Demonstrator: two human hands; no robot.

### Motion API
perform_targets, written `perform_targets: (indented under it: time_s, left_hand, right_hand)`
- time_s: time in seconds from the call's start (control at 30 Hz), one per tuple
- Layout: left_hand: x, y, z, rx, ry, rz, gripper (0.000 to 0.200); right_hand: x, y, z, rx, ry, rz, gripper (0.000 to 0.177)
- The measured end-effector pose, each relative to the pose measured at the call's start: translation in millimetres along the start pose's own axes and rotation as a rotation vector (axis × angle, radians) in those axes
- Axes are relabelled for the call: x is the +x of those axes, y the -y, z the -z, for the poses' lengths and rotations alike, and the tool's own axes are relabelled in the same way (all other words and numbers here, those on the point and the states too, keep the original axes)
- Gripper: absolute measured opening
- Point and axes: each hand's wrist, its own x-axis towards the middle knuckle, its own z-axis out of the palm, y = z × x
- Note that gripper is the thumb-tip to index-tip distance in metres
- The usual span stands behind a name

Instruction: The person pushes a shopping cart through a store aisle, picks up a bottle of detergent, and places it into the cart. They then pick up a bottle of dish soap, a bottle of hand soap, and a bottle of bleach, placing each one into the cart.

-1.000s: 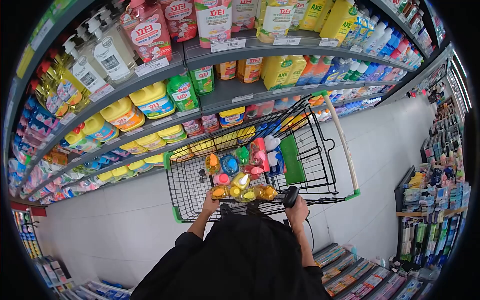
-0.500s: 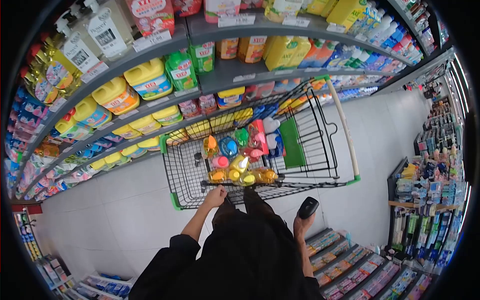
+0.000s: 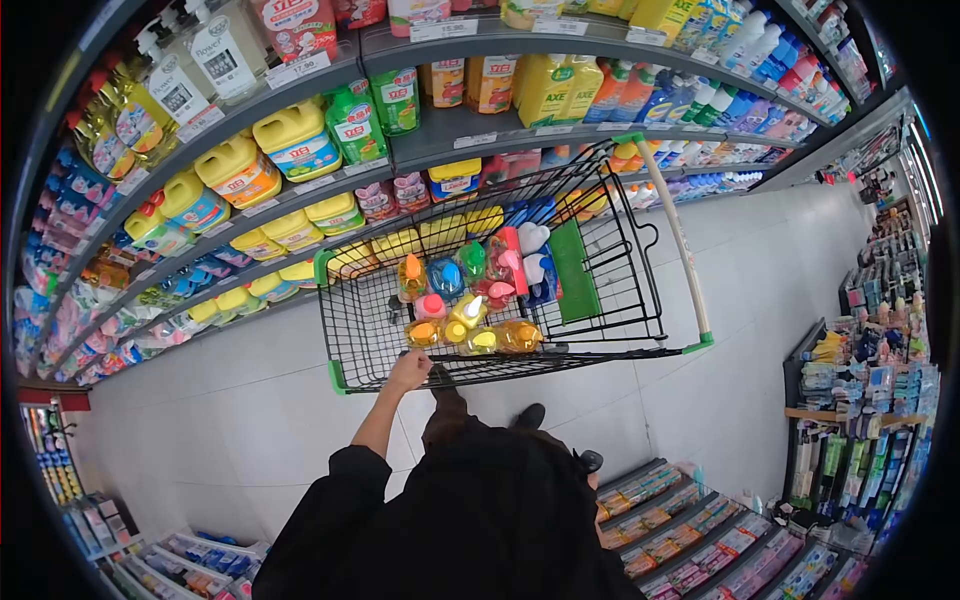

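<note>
The left hand (image 3: 410, 370) is out ahead of the body, fingers curled down over the near top rail of the wire cart (image 3: 360, 330), closed on it with nothing else in its grasp. The right hand does not show: that arm is hidden behind the dark top, and only a small dark object (image 3: 590, 461) pokes out at the body's right edge, too small to name.

Just beyond the left hand's knuckles, inside the basket, lie the yellow and amber bottles (image 3: 470, 337), and farther from the hand stands a cluster of bottles with coloured caps (image 3: 470, 275). To the right of these a green flap (image 3: 573, 270) leans on the wire. The long pale handle bar (image 3: 675, 235) runs along the side far to the right of the left hand. Past the cart, shelves of detergent (image 3: 290, 150) rise above.

By my reading the step in hand is holding or steering the cart one-handed by its rail. Any further shift of it calls for a firm grip, since a pull from one corner would tend to swing the loaded basket toward the shelves
</note>
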Motion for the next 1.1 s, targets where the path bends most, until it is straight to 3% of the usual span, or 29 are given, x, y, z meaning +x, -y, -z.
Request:
perform_targets:
  time_s: [0.13, 0.2, 0.3, 0.43, 0.5, 0.57, 0.63, 0.77, 0.9, 0.93, 0.97, 1.03, 1.1]
  left_hand:
    - [-12, -15, -2, 0.072, -0.179, 0.004, 0.02]
    - [-15, -20, -12, 0.068, -0.325, -0.044, 0.017]
    - [-28, -52, -33, -0.029, -0.482, 0.015, 0.016]
    - [-26, -100, -73, -0.131, -0.597, -0.21, 0.012]
    - [-24, -140, -86, -0.116, -0.526, -0.247, 0.01]
    - [-16, -164, -100, -0.116, -0.496, -0.255, 0.01]
    - [0, -190, -106, -0.111, -0.243, -0.283, 0.015]
    - [53, -208, -124, 0.006, -0.109, -0.287, 0.022]
    - [111, -226, -140, 0.124, 0.002, -0.204, 0.036]
    - [125, -231, -142, 0.039, -0.007, -0.168, 0.041]
    - [140, -235, -143, -0.049, -0.017, -0.128, 0.047]
    - [200, -216, -158, -0.028, 0.006, -0.1, 0.057]
    - [229, -224, -153, -0.067, -0.027, -0.064, 0.061]
  right_hand:
    - [56, -78, -22, 0.077, 0.236, -0.113, 0.038]
    - [74, -70, 6, 0.189, 0.444, 0.115, 0.035]
    - [86, -65, 7, 0.228, 0.368, 0.204, 0.032]
    - [124, -131, 0, 0.344, 0.494, 0.301, 0.027]
    - [113, -127, 22, 0.308, 0.566, 0.053, 0.026]
    - [113, -129, 41, 0.357, 0.612, 0.046, 0.023]
    - [119, -150, 32, 0.43, 0.739, -0.134, 0.021]
    - [120, -169, 27, 0.497, 0.695, -0.237, 0.017]
    - [109, -145, 61, 0.601, 0.6, -0.388, 0.016]
    - [106, -120, 94, 0.404, 0.512, -0.272, 0.023]
    - [105, -150, 51, 0.273, 0.405, -0.155, 0.036]
    - [107, -167, 42, 0.532, 0.508, -0.104, 0.048]
    - [108, -147, 79, 0.512, 0.479, -0.146, 0.048]
